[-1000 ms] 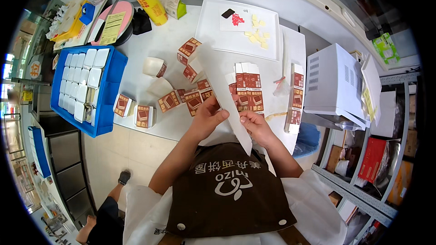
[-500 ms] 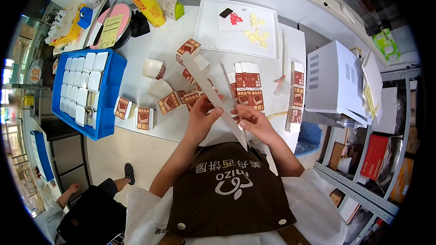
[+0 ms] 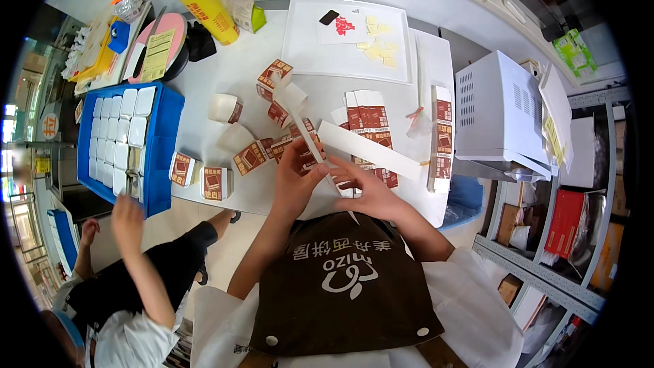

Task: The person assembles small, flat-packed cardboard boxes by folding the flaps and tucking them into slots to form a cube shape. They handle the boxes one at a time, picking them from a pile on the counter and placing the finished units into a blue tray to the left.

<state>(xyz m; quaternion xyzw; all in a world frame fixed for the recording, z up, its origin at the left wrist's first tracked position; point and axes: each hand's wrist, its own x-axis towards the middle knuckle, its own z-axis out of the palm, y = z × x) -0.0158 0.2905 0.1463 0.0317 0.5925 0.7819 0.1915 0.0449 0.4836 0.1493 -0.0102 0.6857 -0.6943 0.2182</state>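
Observation:
My left hand [image 3: 300,174] pinches a long, narrow white cardboard strip [image 3: 304,126], which slants up and away from me, blurred near its far end. The fingers of my right hand [image 3: 368,187] close on the same strip near its lower end. Just past my right hand, a second white strip [image 3: 371,150] lies slantwise across a stack of flat brown printed card sleeves [image 3: 368,117]. Beyond my left hand sit several folded brown-and-white paper boxes [image 3: 253,155], some tipped on their sides.
A blue crate [image 3: 163,136] with rows of white-topped boxes stands at the left, a co-worker's hand [image 3: 127,221] at its near edge. A white tray [image 3: 293,48] with red and yellow pieces lies at the back. A white appliance [image 3: 494,119] stands right, beside a pile of printed sleeves [image 3: 441,143].
The second strip has come away from my hands and now lies over the sleeves. The held strip has turned more edge-on. A co-worker has leaned in at the left, reaching toward the crate.

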